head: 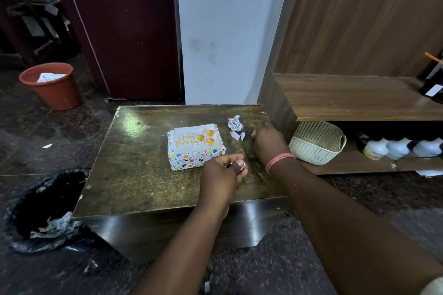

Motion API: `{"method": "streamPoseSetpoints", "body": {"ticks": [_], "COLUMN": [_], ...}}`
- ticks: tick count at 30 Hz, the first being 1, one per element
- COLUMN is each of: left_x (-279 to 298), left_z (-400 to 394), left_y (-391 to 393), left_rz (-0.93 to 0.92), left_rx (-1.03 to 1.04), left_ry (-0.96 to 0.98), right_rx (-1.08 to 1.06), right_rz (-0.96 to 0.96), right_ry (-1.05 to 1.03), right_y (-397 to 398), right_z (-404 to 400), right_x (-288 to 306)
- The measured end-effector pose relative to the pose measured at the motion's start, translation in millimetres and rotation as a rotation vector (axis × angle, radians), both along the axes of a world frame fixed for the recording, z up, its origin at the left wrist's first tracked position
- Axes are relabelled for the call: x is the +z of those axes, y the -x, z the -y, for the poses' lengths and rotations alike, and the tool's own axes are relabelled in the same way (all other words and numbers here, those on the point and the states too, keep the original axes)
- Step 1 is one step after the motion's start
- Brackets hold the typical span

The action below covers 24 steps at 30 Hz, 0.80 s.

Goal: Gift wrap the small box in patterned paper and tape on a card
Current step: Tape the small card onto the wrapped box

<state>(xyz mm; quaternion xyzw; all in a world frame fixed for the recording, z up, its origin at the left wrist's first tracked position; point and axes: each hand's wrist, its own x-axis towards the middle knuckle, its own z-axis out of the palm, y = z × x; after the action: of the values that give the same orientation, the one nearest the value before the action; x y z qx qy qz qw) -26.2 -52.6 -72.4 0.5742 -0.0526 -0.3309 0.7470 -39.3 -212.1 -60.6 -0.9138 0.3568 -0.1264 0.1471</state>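
The small box (191,159), wrapped in white paper with coloured patterns, lies near the middle of the dark table (143,163). A pale "Happy Birthday" card (195,139) with gold balloons lies flat on top of it. My left hand (221,176) hovers just right of the box's near corner, fingers curled, and pinches a small pale scrap. My right hand (266,141), with a pink band on the wrist, reaches down to the table right of the box. Its fingertips are bent under and hidden, close to small white paper scraps (237,136). A crumpled patterned offcut (235,123) lies behind them.
A black bin bag (45,211) with paper waste stands open on the floor at the left. An orange bucket (54,86) stands further back. At the right, a wooden shelf unit (347,96) holds a cream basket (316,143) and several white bottles (398,148).
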Motion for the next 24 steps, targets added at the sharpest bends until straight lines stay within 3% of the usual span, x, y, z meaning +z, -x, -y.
{"method": "streamPoseSetpoints", "body": {"ticks": [2, 5, 7, 13, 16, 20, 24], "left_x": [0.9, 5.3, 12.2, 24.4, 27.6, 33.0, 44.0], "left_z": [-0.8, 3.7, 8.2, 6.9, -1.0, -2.9, -3.2], "left_y": [-0.6, -2.9, -1.8, 10.9, 6.6, 7.0, 2.4], "left_rz": [-0.046, -0.118, -0.17, -0.296, -0.337, -0.439, -0.452], "left_rx": [0.009, 0.045, 0.035, 0.047, 0.039, 0.032, 0.077], "left_ry": [0.015, 0.061, 0.126, 0.176, 0.159, 0.202, 0.28], "right_rx": [-0.052, 0.075, 0.187, 0.304, 0.383, 0.331, 0.249], "right_rz": [0.057, 0.277, 0.328, 0.503, 0.542, 0.611, 0.661], "right_ry": [-0.116, -0.511, -0.519, -0.183, -0.124, -0.203, -0.453], "right_y": [-0.8, 14.7, 27.5, 64.2, 73.7, 75.0, 65.4], "right_z": [1.7, -14.5, -27.2, -47.9, -58.0, -60.2, -67.2], "right_x": [5.0, 16.9, 15.9, 10.8, 3.4, 4.3, 22.4]}}
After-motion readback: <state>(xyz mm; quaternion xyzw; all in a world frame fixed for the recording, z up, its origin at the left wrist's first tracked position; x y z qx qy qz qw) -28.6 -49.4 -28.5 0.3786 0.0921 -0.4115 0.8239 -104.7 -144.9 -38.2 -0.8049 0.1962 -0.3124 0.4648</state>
